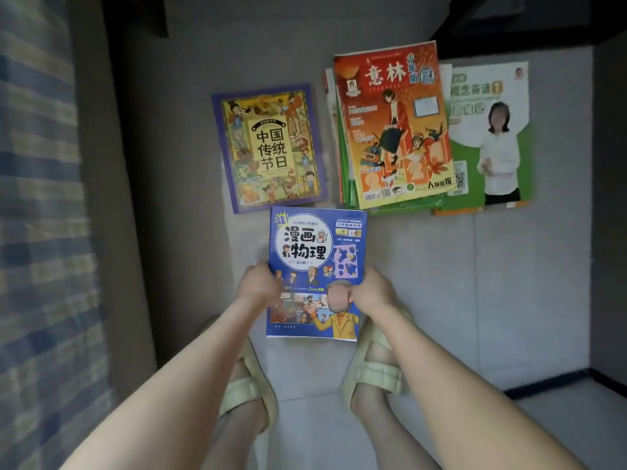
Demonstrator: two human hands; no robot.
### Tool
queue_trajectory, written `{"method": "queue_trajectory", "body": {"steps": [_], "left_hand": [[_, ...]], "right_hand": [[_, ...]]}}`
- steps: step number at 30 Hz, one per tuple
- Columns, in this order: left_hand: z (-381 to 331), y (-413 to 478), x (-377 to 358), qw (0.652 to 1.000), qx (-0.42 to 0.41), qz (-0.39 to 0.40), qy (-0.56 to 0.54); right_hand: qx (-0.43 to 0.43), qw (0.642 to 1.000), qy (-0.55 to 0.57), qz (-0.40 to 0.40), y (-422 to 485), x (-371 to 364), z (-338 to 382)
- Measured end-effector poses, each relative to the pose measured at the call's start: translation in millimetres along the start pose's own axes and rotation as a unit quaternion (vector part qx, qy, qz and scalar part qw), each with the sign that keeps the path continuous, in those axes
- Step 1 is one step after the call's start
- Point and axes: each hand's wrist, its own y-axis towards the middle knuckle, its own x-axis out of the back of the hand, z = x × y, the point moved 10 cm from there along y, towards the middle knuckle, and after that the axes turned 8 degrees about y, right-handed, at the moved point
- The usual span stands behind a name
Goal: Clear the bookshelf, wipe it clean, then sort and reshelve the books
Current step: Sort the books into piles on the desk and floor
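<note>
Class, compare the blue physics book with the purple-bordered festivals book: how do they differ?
The blue physics book is gripped at its sides by the left hand and right hand; the festivals book lies untouched on the floor. The physics book's cover is blue; the festivals book's is yellow, framed purple. Both show illustrated front covers, face up.

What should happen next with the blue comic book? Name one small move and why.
Probably lay the blue comic book on the floor just nearside of the purple festivals book: left hand and right hand grip its sides above bare floor there.
</note>
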Motion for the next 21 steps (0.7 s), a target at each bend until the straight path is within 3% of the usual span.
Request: {"method": "queue_trajectory", "body": {"steps": [2, 5, 13, 21], "left_hand": [[2, -14, 2, 0.998, 0.008, 0.03, 0.046], [6, -49, 25, 0.997, 0.02, 0.036, 0.061], [-39, -226, 198, 0.996, -0.034, -0.069, 0.038], [-133, -448, 344, 0.972, -0.199, -0.112, 0.049]], "right_hand": [[-0.009, 0.992, -0.128, -0.014, -21, 19, 13], [-0.005, 0.984, -0.177, -0.004, -71, 45, 39], [0.082, 0.989, -0.092, -0.076, -246, 176, 156], [0.201, 0.965, 0.031, -0.164, -452, 320, 256]]}}
